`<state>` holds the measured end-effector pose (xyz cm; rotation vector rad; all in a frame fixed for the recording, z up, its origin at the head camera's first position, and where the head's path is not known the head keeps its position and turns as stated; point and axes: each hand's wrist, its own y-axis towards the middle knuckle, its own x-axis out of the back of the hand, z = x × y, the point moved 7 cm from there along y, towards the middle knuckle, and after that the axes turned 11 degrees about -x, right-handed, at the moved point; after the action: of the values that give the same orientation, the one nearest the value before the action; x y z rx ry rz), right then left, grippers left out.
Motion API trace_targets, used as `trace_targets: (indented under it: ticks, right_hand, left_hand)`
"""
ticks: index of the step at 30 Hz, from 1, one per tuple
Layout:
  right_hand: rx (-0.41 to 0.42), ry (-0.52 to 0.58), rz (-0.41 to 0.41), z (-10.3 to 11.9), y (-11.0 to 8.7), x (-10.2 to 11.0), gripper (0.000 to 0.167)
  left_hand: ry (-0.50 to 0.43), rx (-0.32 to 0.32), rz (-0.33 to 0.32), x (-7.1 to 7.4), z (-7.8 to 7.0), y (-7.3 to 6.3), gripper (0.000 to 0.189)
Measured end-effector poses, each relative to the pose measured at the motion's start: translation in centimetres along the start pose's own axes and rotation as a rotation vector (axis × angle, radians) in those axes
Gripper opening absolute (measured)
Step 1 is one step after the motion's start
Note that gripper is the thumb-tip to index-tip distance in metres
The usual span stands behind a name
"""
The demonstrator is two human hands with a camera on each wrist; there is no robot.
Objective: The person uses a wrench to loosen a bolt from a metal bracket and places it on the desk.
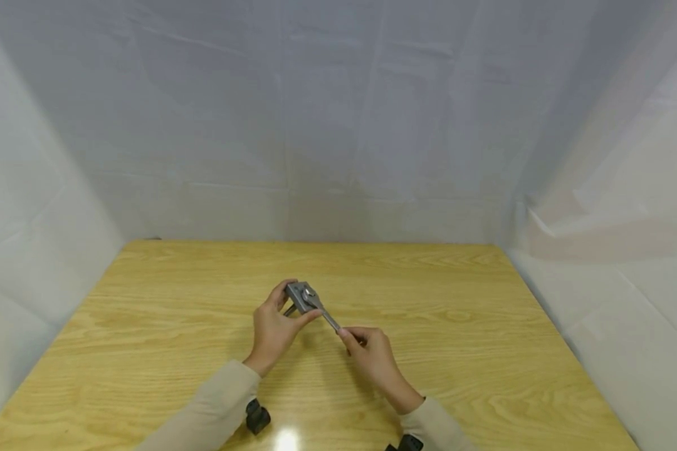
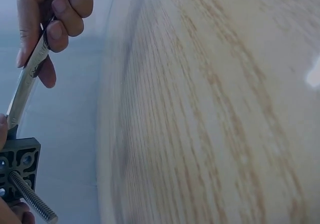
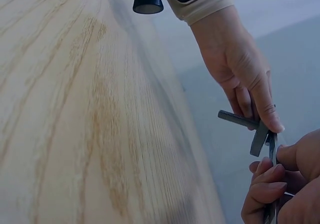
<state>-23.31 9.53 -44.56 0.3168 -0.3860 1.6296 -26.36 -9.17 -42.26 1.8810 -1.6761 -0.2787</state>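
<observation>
My left hand [image 1: 272, 331] holds a small dark grey square plate [image 1: 294, 297] above the table, gripping it between thumb and fingers. A bolt passes through the plate; its long threaded shank [image 2: 34, 198] sticks out of the back in the left wrist view. Over the bolt's head, on the other face, sits the end of a metal wrench [image 1: 331, 321]. The wrench handle is pinched by my right hand [image 1: 377, 362], with the thumb along it and the fingers curled, as the right wrist view also shows. The left thumb lies near the wrench's head.
A wooden table [image 1: 163, 326] lies beneath both hands. White sheeting [image 1: 327, 125] hangs behind it and at both sides. A black wrist camera [image 1: 257, 416] is worn at the left sleeve, and another [image 1: 409, 442] at the right.
</observation>
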Motion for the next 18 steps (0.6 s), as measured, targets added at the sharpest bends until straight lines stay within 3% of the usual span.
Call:
trace_targets:
  ticks: [6, 10, 18]
  right_hand:
    - [0.001, 0.029, 0.006, -0.1, 0.1, -0.1, 0.030]
    - [-0.012, 0.025, 0.007, -0.3, 0.2, -0.1, 0.028]
    - [0.047, 0.016, 0.023, -0.7, 1.1, 1.0, 0.027]
  left_hand:
    - [0.001, 0.000, 0.003, 0.1, 0.0, 0.0, 0.066]
    - [0.012, 0.016, 0.047, 0.2, 0.3, 0.2, 0.065]
    - [-0.106, 0.106, 0.259, 0.7, 0.7, 1.3, 0.066]
